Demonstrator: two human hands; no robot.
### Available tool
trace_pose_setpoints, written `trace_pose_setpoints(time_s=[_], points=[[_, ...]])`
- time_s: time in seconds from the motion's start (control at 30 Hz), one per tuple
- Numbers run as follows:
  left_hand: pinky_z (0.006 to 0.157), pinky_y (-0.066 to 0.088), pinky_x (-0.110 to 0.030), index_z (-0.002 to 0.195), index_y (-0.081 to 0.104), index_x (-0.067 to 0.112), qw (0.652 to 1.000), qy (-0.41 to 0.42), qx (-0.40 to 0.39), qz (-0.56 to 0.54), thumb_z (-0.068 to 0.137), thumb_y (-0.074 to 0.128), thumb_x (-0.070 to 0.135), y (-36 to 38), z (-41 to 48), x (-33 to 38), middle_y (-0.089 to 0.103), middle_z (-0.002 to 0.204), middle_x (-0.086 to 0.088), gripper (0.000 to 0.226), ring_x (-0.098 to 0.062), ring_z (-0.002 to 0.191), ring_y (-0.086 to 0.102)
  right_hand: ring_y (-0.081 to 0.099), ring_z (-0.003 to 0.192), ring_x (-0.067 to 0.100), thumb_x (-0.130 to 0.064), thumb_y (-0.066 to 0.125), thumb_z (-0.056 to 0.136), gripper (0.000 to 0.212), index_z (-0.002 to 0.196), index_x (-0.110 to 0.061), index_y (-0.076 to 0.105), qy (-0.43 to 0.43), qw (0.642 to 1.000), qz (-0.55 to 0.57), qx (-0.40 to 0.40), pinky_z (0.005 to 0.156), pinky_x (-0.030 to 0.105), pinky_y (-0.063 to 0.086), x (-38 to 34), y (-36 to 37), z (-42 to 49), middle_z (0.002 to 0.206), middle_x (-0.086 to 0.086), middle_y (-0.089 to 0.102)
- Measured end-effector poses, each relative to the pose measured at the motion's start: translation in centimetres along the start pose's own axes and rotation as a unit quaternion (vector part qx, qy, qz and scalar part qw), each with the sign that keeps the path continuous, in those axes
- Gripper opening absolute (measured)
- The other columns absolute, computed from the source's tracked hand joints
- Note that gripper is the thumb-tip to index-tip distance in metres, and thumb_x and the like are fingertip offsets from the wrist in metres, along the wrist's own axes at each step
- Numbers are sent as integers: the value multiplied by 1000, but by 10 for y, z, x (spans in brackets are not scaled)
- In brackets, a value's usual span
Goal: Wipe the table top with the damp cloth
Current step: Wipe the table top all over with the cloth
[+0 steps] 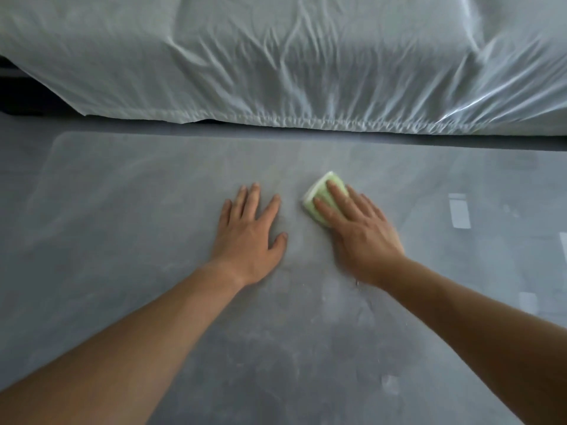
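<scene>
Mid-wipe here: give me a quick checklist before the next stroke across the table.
1. Cloth under right hand, fingers flat on it: ok.
2. Left hand apart from cloth, flat on table top: ok.
3. Path ahead to far edge bare: ok.
4. Plastic sheet off the table top: ok.
5. Cloth damp enough: cannot tell.
6. Table top clean: not ok, pale streaks show.

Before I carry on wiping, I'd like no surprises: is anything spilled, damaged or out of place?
Nothing serious. The table top shows pale smears, with a few droplets by the right hand, which presses the green cloth. The left hand lies flat.
</scene>
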State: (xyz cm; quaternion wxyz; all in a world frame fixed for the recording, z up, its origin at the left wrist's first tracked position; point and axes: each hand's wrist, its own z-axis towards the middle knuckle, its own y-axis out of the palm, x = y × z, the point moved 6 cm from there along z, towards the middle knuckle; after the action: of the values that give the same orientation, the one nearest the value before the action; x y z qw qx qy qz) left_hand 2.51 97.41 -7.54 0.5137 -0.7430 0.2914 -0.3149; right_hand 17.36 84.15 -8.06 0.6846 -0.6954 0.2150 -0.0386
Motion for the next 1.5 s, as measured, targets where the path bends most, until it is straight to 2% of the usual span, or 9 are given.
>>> trace_pose_setpoints(time_s=[0.13,0.33,0.5,0.63,0.7,0.9,1.1,1.3,1.5], points=[[121,5,-48,152,26,23,999,26,10,-26,84,31,56,-1,-2,-4,7,163,-14,76,-30,150,2,11,151,30,-16,47,88,73,154,-37,24,202,978,40,19,123,41,12,26,-15,24,167,1,5],[122,1,-44,153,18,12,999,46,14,2,80,18,68,4,-8,-12,2,165,-9,92,-24,151,-2,23,148,33,-29,34,86,66,152,-33,33,9,1000,17,-19,120,46,22,-49,13,2,164,4,20],[121,-6,-44,155,4,14,997,69,10,19,86,15,65,13,-13,-18,-9,164,-8,87,-22,150,-13,3,153,27,-18,43,90,72,155,-38,21,173,984,33,-1,123,40,5,-24,-1,63,167,-2,-2],[121,-7,-45,155,1,13,997,75,11,30,87,12,67,16,-14,-20,-8,164,-9,88,-24,150,-14,14,151,31,-31,43,88,69,154,-35,25,19,1000,15,-17,122,43,11,-74,13,46,166,1,11],[121,-6,-46,155,2,12,997,71,9,30,85,12,68,16,-13,-18,-7,164,-10,91,-25,150,-14,18,150,31,-35,35,85,69,154,-36,27,0,999,14,-32,121,43,14,-66,12,25,165,0,14],[121,-6,-48,155,2,10,997,70,11,42,84,12,68,16,-14,-18,-10,164,-11,92,-27,150,-14,9,152,30,-17,45,88,73,155,-37,22,215,976,20,12,123,44,13,-5,-5,15,167,1,4],[121,-6,-46,155,7,15,998,60,15,17,87,22,65,13,-21,-14,-8,164,-12,87,-26,150,-13,15,151,30,-19,49,90,70,154,-38,26,49,998,20,-20,122,43,13,-45,13,-26,166,0,13],[121,1,-48,154,18,16,998,61,33,4,87,30,59,16,-40,-10,1,164,-15,80,-29,151,-2,9,152,28,-17,40,90,70,153,-39,24,266,962,48,31,123,42,11,9,-9,-27,167,-2,5],[121,2,-49,154,20,18,998,51,25,7,85,31,60,18,-45,-6,3,164,-15,82,-30,151,0,15,151,29,-19,45,85,73,153,-38,28,84,996,27,-16,123,41,9,-35,11,-56,165,0,14]])
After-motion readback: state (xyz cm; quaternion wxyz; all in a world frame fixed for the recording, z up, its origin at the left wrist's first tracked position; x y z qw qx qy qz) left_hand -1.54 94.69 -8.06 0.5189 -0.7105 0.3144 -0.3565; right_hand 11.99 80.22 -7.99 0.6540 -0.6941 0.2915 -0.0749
